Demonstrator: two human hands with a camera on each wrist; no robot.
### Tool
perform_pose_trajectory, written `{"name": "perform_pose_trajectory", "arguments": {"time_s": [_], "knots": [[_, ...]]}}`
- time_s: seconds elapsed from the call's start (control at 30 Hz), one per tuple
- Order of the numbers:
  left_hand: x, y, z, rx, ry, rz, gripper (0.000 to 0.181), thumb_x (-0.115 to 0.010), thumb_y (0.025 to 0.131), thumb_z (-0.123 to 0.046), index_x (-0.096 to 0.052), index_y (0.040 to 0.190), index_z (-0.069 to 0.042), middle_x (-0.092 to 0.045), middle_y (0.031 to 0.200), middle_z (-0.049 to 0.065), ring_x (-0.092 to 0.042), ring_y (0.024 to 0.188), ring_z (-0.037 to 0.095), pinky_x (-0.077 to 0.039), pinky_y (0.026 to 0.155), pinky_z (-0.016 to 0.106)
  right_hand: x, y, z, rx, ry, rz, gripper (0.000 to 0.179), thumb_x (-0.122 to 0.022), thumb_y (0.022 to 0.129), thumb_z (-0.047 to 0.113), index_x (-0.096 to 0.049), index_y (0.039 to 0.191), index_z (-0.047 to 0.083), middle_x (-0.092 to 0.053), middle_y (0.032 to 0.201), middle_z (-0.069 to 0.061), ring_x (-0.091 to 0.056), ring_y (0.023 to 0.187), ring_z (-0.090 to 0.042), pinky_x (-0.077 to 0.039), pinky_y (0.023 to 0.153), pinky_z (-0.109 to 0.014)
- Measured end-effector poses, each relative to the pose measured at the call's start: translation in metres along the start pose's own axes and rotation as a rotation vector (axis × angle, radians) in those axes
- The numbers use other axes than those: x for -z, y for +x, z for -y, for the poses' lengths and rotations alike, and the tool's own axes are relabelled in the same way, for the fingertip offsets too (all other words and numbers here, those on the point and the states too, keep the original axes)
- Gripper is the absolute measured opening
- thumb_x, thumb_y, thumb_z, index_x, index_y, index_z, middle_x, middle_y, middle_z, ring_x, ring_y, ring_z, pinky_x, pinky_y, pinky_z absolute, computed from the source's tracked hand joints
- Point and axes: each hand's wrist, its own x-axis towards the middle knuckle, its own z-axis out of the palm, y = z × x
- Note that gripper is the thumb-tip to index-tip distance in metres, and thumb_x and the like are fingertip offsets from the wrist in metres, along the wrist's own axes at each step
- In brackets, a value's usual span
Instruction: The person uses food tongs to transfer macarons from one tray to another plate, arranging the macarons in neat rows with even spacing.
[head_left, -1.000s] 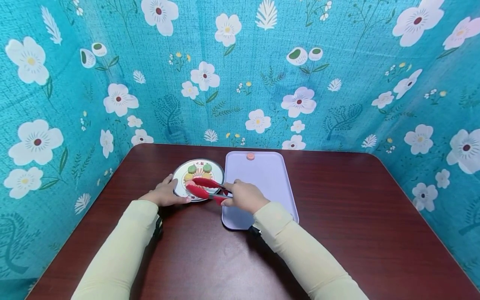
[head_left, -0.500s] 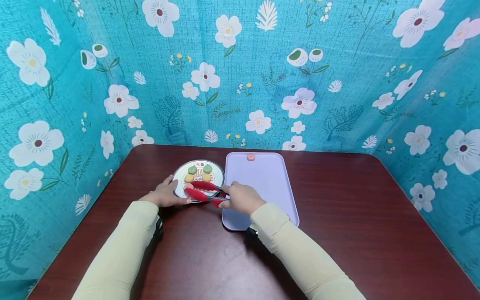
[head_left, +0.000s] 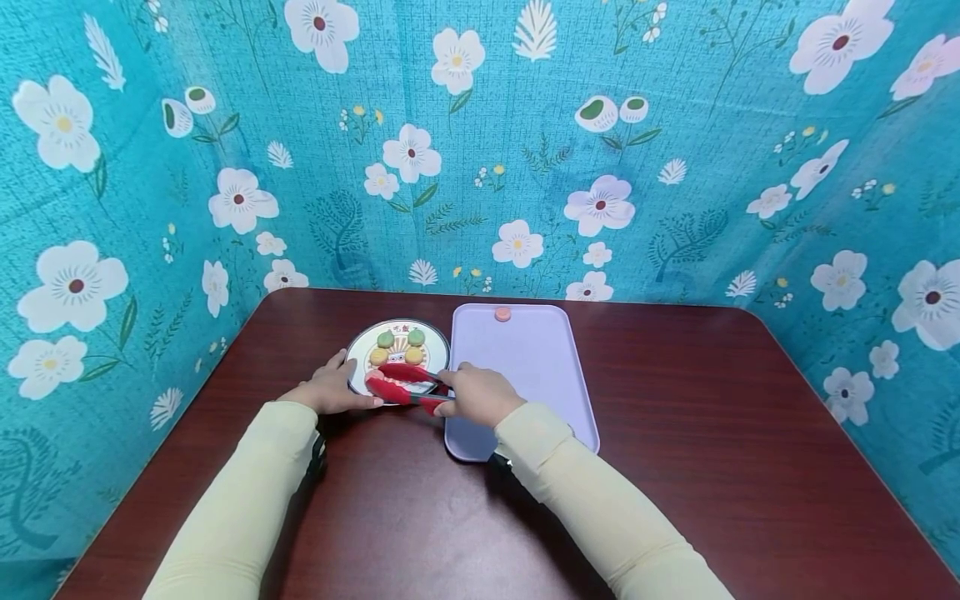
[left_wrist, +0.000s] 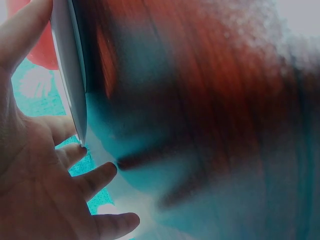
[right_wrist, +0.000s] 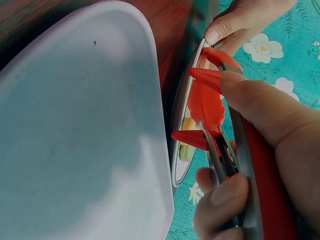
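My left hand (head_left: 330,388) holds the rim of a round white plate (head_left: 358,354) with a dark edge; its thumb touches the rim in the left wrist view. Red-tipped tongs (head_left: 411,398) are gripped in my right hand (head_left: 480,395), their heads low over the near part of the plate. At the tongs' tips is a pink macaron (head_left: 373,377), mostly covered; whether it is pinched I cannot tell. Behind it on the plate sit two yellow macarons (head_left: 380,357) and two green macarons (head_left: 386,339). The right wrist view shows the tongs' red heads (right_wrist: 207,102) apart.
A lilac tray (head_left: 517,358) lies right of the plate, partly under my right hand. Near its far edge rests another pink macaron (head_left: 502,314). The dark wooden table (head_left: 690,400) extends right and in front; a blue flowered cloth (head_left: 480,167) hangs behind.
My right hand and the tongs have shifted slightly left and toward me, and the pink macaron at their tips has moved left toward the plate's rim. The left hand stays put.
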Motion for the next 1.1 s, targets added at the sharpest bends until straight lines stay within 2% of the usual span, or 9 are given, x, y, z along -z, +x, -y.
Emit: {"name": "perform_pose_trajectory", "arguments": {"time_s": [0.33, 0.7, 0.83, 1.1], "knots": [[-0.0011, -0.0003, -0.0009, 0.022, -0.024, 0.004, 0.112, -0.078, 0.074, -0.048, -0.014, 0.153, -0.001, -0.004, 0.157, 0.025, -0.014, 0.138, 0.049, -0.036, 0.098, 0.067, 0.0005, 0.0038, 0.0018, -0.002, -0.01, 0.014, 0.056, -0.072, 0.085, 0.045, -0.059, 0.133, 0.018, -0.062, 0.096, -0.004, -0.055, 0.078, -0.014, -0.05, 0.067, -0.033], [-0.0003, -0.0003, 0.0006, 0.024, -0.009, 0.004, 0.112, -0.076, 0.074, -0.051, -0.014, 0.153, 0.0, -0.004, 0.157, 0.025, -0.014, 0.138, 0.049, -0.031, 0.1, 0.07, 0.0055, 0.0049, 0.0054, 0.0, -0.025, 0.019, 0.053, -0.072, 0.085, 0.044, -0.06, 0.129, 0.017, -0.06, 0.093, -0.004, -0.053, 0.076, -0.015, -0.049, 0.065, -0.034], [-0.0005, -0.0005, 0.0, 0.035, -0.002, 0.002, 0.113, -0.077, 0.073, -0.05, -0.014, 0.153, -0.001, -0.005, 0.157, 0.024, -0.015, 0.137, 0.049, -0.031, 0.1, 0.07, 0.0061, 0.0055, 0.006, 0.008, -0.041, 0.02, 0.053, -0.071, 0.085, 0.044, -0.06, 0.129, 0.016, -0.061, 0.094, -0.004, -0.055, 0.078, -0.015, -0.051, 0.068, -0.035], [-0.0006, -0.0027, -0.0017, 0.034, 0.024, -0.007, 0.112, -0.077, 0.073, -0.05, -0.016, 0.152, 0.0, -0.007, 0.156, 0.025, -0.017, 0.137, 0.049, -0.025, 0.102, 0.072, 0.0052, 0.007, 0.0055, 0.007, -0.038, 0.017, 0.053, -0.072, 0.085, 0.044, -0.06, 0.13, 0.017, -0.063, 0.098, -0.005, -0.057, 0.083, -0.016, -0.052, 0.07, -0.036]]}}
